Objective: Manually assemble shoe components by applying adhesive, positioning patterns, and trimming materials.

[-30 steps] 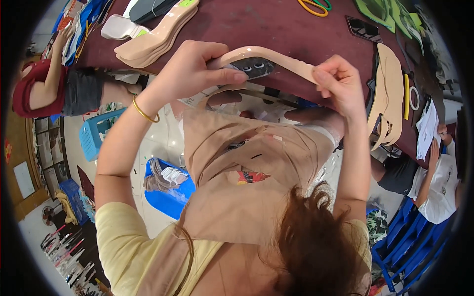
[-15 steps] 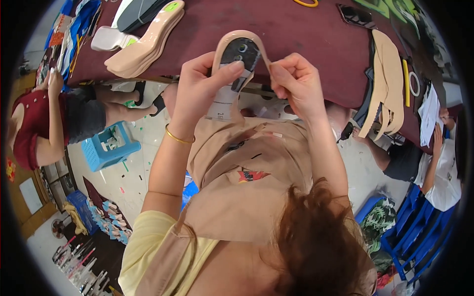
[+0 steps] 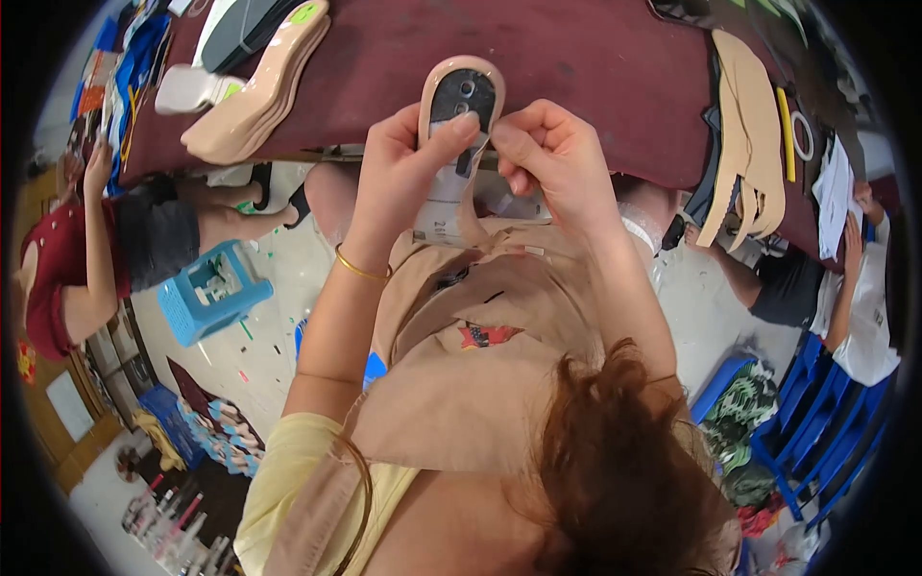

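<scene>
1. Your left hand (image 3: 413, 154) holds one flat shoe sole with a dark rounded end and two round holes (image 3: 447, 101); the thumb lies upon its face.
2. Your right hand (image 3: 552, 158) is narrow: thumb and forefinger pinch a thin, glossy beige strip (image 3: 497, 84) at the sole's right edge. This strip goes around the rounded end.
3. The sole is in front of you, at the near edge of the dark red table (image 3: 595, 77).
4. On this table, stacked glossy beige soles (image 3: 250, 106) lie at far left; flat matte beige pieces (image 3: 740, 115) lie at right.
</scene>
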### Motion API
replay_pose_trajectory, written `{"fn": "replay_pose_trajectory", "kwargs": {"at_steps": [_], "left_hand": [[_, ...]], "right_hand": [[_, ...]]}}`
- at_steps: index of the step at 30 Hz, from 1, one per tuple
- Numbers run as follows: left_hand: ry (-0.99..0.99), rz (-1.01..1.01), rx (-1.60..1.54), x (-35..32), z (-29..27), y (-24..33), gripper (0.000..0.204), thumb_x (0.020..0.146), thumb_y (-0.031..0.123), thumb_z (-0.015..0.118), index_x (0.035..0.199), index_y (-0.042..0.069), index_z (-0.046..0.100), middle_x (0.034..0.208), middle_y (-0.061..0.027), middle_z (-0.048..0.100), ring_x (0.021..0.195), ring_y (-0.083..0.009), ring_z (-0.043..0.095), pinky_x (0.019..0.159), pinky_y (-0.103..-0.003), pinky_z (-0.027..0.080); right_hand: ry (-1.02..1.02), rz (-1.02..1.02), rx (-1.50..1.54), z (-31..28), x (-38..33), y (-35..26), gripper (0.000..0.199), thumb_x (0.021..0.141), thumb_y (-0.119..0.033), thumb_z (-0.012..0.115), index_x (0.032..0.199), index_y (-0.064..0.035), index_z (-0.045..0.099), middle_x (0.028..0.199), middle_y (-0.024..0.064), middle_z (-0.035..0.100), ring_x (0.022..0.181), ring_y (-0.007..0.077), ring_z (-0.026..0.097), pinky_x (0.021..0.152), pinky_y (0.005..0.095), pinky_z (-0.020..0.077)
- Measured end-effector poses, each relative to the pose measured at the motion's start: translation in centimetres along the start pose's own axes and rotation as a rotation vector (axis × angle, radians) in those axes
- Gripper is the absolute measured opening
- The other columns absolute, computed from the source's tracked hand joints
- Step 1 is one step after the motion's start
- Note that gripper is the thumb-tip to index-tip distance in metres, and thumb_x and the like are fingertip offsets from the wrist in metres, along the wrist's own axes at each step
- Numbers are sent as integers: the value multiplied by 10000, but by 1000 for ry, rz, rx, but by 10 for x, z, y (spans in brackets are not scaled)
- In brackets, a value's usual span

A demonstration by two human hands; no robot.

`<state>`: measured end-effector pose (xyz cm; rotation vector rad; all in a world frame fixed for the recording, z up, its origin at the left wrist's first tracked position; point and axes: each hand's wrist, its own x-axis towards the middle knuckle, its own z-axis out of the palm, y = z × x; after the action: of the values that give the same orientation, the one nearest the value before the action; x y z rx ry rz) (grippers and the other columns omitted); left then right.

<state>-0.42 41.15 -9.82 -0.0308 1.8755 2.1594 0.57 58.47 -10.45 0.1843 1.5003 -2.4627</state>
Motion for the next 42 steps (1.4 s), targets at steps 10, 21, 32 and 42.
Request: {"fn": "replay_pose_trajectory", "kwargs": {"at_steps": [10,21,32,42], "left_hand": [[-68,-354,-127,44,-22,-22,255,873,270,636,883,17,611,737,6,609,575,-46,540,501,-209,448],[-50,-620,-915,33,-58,-8,288,915,308,552,856,33,616,668,-58,634,500,-143,608,428,-240,515],[-183,-853,-879,29,-24,15,300,931,323,525,903,35,605,657,-14,570,489,-71,474,397,-165,381],[-152,-812,-980,24,-16,6,301,941,323,502,953,38,598,737,-27,578,584,-89,532,407,-167,416]], "right_hand": [[-485,121,-1122,-40,136,-64,391,788,-293,657,1109,-76,605,781,15,655,682,104,603,567,253,462],[40,-701,-1817,-109,203,-62,486,750,-157,671,1187,-64,479,993,71,568,828,176,567,735,308,472],[-288,-182,-1145,-48,15,-36,860,584,-333,834,1305,-113,420,1023,97,445,898,276,499,795,366,438],[-147,-505,-1565,-72,57,-17,560,694,-243,737,1173,-55,515,998,124,527,861,294,590,689,397,483]]}}
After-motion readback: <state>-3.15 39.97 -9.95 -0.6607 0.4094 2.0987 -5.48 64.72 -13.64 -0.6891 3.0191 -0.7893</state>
